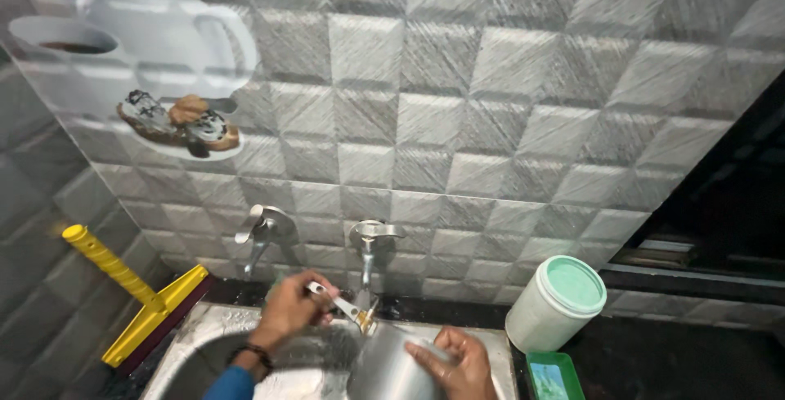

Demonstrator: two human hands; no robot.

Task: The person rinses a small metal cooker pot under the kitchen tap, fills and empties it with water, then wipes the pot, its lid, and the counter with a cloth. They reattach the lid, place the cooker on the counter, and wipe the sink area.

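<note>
My left hand (290,308) grips a small metal-handled utensil (342,305) and holds it out toward the rim of a steel pot. The pot (384,367) is tilted over the steel sink (192,339), directly below the right tap (370,244). My right hand (458,361) is wrapped on the pot's side and holds it. Whether water runs from the tap cannot be made out. A dark bracelet sits on my left wrist.
A second tap (262,236) is fixed to the grey tiled wall to the left. A yellow squeegee (139,298) leans in the left corner. On the dark counter to the right stand a white tub with a green lid (558,300) and a small green tray (554,375).
</note>
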